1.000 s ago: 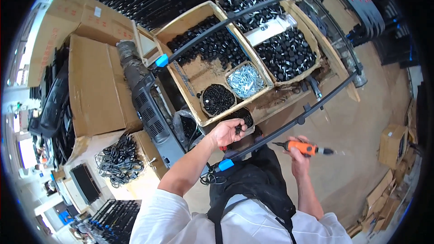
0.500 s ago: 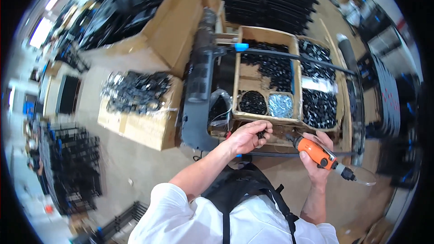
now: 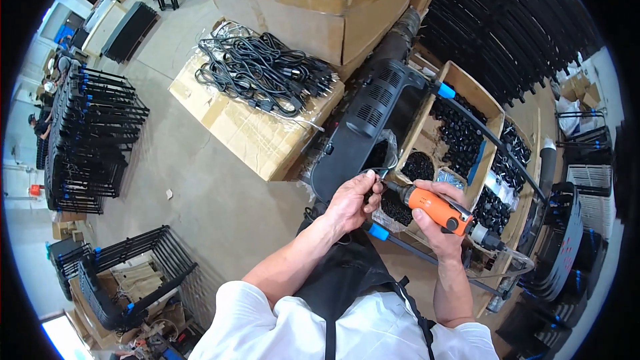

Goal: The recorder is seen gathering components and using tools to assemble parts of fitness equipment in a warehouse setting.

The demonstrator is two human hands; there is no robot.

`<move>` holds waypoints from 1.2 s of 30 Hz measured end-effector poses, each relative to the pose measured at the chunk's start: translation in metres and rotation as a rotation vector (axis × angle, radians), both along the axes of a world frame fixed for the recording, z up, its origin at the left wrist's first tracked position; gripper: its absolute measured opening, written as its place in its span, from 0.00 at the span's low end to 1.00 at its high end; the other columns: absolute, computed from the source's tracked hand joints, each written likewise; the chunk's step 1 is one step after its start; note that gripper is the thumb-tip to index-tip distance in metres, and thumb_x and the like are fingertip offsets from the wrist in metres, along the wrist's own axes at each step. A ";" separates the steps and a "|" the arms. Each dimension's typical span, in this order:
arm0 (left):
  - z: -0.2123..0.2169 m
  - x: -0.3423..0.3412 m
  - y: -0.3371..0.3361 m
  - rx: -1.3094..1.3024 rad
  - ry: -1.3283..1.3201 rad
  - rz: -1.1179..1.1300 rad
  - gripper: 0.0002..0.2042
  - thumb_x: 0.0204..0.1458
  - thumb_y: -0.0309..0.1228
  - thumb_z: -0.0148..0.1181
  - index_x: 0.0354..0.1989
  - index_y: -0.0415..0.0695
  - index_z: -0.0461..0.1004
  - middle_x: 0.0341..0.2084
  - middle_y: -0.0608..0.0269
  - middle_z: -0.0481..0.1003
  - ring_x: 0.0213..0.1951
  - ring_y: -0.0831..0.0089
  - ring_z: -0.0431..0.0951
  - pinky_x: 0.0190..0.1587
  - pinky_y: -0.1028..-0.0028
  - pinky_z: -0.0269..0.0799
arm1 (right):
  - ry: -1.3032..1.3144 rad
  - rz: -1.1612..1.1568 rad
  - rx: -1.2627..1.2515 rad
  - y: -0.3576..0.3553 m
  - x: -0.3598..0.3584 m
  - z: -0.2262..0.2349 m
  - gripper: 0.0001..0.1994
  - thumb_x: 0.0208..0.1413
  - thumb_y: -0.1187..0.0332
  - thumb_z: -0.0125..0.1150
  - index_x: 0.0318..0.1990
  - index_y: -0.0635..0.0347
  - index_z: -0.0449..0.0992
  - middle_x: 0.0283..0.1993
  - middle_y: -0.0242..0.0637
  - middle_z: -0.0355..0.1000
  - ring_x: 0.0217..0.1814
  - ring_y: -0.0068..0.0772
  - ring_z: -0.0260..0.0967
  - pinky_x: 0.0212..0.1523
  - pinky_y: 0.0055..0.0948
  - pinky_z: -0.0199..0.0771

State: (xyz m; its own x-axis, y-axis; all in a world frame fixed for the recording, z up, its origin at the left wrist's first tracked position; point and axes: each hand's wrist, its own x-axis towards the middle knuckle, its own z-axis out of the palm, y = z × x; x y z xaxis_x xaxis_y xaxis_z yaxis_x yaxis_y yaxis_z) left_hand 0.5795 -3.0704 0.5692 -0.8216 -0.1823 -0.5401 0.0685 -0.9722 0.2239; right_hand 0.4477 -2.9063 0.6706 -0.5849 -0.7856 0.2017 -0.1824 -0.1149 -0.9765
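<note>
My right hand (image 3: 445, 235) grips an orange air screwdriver (image 3: 435, 208), its tip pointing left toward my other hand. A hose (image 3: 523, 263) runs from the tool's back end. Closed in a pinch, my left hand (image 3: 350, 205) holds a small dark piece, mostly hidden by the fingers. Both hands are close together above the near end of a black frame with a vented motor housing (image 3: 375, 108). Thin loose wires (image 3: 392, 160) stick up just beyond my left fingertips; whether the fingers touch them I cannot tell.
A wooden box (image 3: 492, 103) of small black parts lies across the frame; a tray of silvery screws (image 3: 451, 177) is inside. Left of it, black power cords (image 3: 267, 73) lie on a carton (image 3: 227, 130). Stacked black frames (image 3: 93, 133) stand farther left.
My view has swung to the right, so the frame and boxes now appear slanted. The screwdriver tip and my left hand have come close together.
</note>
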 end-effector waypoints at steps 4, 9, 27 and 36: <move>-0.010 -0.005 -0.038 0.078 0.079 0.059 0.10 0.71 0.40 0.58 0.43 0.47 0.74 0.29 0.71 0.72 0.26 0.81 0.68 0.23 0.82 0.63 | 0.022 -0.006 0.067 -0.044 0.001 -0.004 0.26 0.55 0.80 0.72 0.60 0.62 0.69 0.60 0.51 0.76 0.62 0.42 0.76 0.65 0.42 0.77; -0.023 -0.018 -0.077 0.133 0.096 0.033 0.09 0.71 0.39 0.57 0.46 0.46 0.74 0.29 0.71 0.72 0.26 0.81 0.68 0.24 0.82 0.63 | -0.007 -0.072 0.151 -0.090 -0.003 -0.002 0.26 0.55 0.80 0.72 0.60 0.62 0.69 0.59 0.50 0.76 0.62 0.42 0.76 0.65 0.42 0.76; -0.017 0.006 -0.138 -0.271 -0.075 -0.012 0.16 0.74 0.41 0.48 0.34 0.44 0.71 0.26 0.68 0.69 0.24 0.79 0.66 0.27 0.78 0.59 | 0.004 -0.128 0.311 -0.204 -0.038 -0.004 0.25 0.56 0.79 0.72 0.60 0.63 0.70 0.60 0.47 0.77 0.63 0.39 0.75 0.67 0.40 0.75; -0.013 0.052 -0.130 -1.146 -0.717 -0.250 0.16 0.62 0.44 0.67 0.47 0.43 0.80 0.21 0.67 0.74 0.26 0.75 0.76 0.31 0.70 0.73 | -0.015 -0.058 0.360 -0.213 -0.053 -0.005 0.26 0.55 0.76 0.73 0.60 0.63 0.70 0.59 0.45 0.77 0.64 0.38 0.75 0.67 0.39 0.74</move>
